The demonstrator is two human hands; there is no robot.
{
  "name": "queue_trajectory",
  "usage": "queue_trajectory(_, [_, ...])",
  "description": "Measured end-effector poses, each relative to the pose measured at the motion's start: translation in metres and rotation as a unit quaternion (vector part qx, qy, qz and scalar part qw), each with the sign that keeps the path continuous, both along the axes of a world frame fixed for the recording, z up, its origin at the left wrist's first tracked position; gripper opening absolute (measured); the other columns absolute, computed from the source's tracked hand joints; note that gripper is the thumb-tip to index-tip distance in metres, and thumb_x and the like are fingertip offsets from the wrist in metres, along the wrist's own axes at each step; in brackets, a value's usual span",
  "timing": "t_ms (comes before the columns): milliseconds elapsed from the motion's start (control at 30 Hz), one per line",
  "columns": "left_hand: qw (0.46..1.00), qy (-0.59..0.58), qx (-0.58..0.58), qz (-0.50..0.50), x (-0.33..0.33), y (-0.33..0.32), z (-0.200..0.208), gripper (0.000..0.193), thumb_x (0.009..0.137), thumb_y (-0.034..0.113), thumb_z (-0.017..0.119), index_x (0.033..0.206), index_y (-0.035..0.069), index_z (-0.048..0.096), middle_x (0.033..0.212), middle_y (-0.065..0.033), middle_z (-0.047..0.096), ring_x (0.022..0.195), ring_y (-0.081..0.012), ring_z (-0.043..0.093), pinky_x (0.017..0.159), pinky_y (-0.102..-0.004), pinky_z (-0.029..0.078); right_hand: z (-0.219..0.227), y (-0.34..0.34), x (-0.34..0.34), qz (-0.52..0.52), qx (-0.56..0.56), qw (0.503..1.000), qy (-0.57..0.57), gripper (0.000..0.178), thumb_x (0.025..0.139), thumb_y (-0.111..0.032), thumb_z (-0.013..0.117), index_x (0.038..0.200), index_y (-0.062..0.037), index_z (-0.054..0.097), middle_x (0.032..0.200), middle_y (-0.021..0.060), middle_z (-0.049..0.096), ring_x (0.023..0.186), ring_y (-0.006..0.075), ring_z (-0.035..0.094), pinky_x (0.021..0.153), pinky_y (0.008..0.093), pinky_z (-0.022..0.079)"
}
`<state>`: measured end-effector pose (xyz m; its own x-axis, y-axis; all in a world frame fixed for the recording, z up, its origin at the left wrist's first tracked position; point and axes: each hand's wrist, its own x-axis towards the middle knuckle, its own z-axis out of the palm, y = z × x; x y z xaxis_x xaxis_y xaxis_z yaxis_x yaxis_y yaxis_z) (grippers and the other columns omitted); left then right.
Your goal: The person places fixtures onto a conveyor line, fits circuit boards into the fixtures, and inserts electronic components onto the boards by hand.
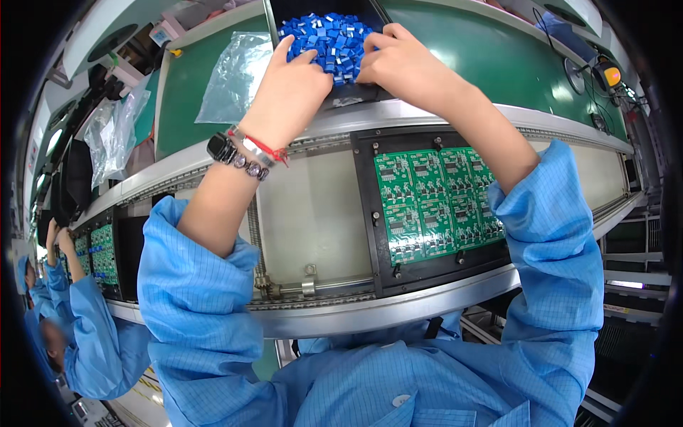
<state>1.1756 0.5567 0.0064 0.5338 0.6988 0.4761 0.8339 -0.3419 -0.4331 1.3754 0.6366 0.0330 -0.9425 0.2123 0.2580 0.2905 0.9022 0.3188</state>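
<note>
Both of my hands are at a black bin (375,14) heaped with small blue block-shaped components (329,33). My left hand (293,78) is over its left side, two fingers bent apart and the others curled down by the pile. A dark watch (221,148), a red string and a beaded bracelet circle that wrist. At the right side of the pile, my right hand (400,64) has its fingers curled in toward the blue components. Anything between either hand's fingertips is hidden. Below, green circuit boards (435,203) lie in a black frame (378,274) on the conveyor.
A clear plastic bag (238,78) lies on the green bench (455,35) left of the bin. The conveyor's metal rail (341,322) runs in front of me. At left, a co-worker in blue (99,334) reaches over more boards (104,252). An orange-topped device (609,75) stands at far right.
</note>
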Motion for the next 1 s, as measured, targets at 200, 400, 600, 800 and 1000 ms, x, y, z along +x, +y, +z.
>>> queue_trajectory(200, [0.999, -0.016, 0.009, -0.031, 0.006, 0.010, 0.004, 0.007, 0.069, 0.006, 0.063, 0.064, 0.011, 0.065, 0.070, -0.0051, 0.064, 0.078, -0.0195, 0.063, 0.084, -0.0379, 0.045, -0.004, 0.014, 0.000, 0.048, 0.018, 0.999, 0.014, 0.011, 0.075, -0.010, 0.065, 0.084, -0.0073, 0.069, 0.086, 0.0022, 0.067, 0.099, 0.0190, 0.057, 0.093, 0.0341, 0.041])
queue_trajectory(400, [0.971, -0.229, -0.001, -0.070, 0.020, 0.000, 0.019, 0.007, 0.074, 0.002, 0.064, 0.079, 0.005, 0.069, 0.084, -0.0083, 0.066, 0.074, -0.0241, 0.064, 0.069, -0.0332, 0.051, -0.002, 0.010, 0.011, 0.050, -0.230, 0.942, 0.239, 0.014, 0.080, -0.004, 0.068, 0.093, -0.0037, 0.061, 0.091, 0.0053, 0.065, 0.083, 0.0173, 0.063, 0.077, 0.0317, 0.051])
queue_trajectory(600, [0.589, -0.674, -0.405, -0.188, 0.040, -0.068, 0.007, 0.012, 0.087, -0.006, 0.059, 0.095, -0.003, 0.068, 0.101, -0.0070, 0.062, 0.085, -0.0158, 0.066, 0.076, -0.0271, 0.054, -0.012, -0.041, 0.060, -0.004, -0.592, 0.713, 0.375, 0.011, 0.085, -0.001, 0.066, 0.094, 0.0008, 0.060, 0.091, 0.0052, 0.063, 0.079, 0.0116, 0.064, 0.070, 0.0243, 0.052])
queue_trajectory(800, [0.410, -0.746, -0.503, -0.148, 0.048, -0.105, -0.040, 0.014, 0.084, -0.006, 0.064, 0.097, -0.003, 0.069, 0.101, -0.0074, 0.061, 0.085, -0.0163, 0.067, 0.077, -0.0260, 0.055, -0.062, -0.083, 0.092, -0.076, -0.754, 0.607, 0.238, 0.010, 0.083, 0.009, 0.065, 0.090, 0.0016, 0.066, 0.098, 0.0059, 0.061, 0.081, 0.0101, 0.061, 0.071, 0.0228, 0.051])
queue_trajectory(1000, [0.447, -0.727, -0.508, -0.114, 0.051, -0.107, -0.047, 0.013, 0.083, -0.004, 0.067, 0.095, -0.003, 0.069, 0.100, -0.0063, 0.062, 0.087, -0.0156, 0.067, 0.079, -0.0257, 0.055, -0.060, -0.083, 0.097, -0.102, -0.704, 0.666, 0.223, 0.013, 0.081, 0.009, 0.066, 0.092, 0.0034, 0.069, 0.100, 0.0075, 0.060, 0.086, 0.0116, 0.062, 0.075, 0.0235, 0.053])
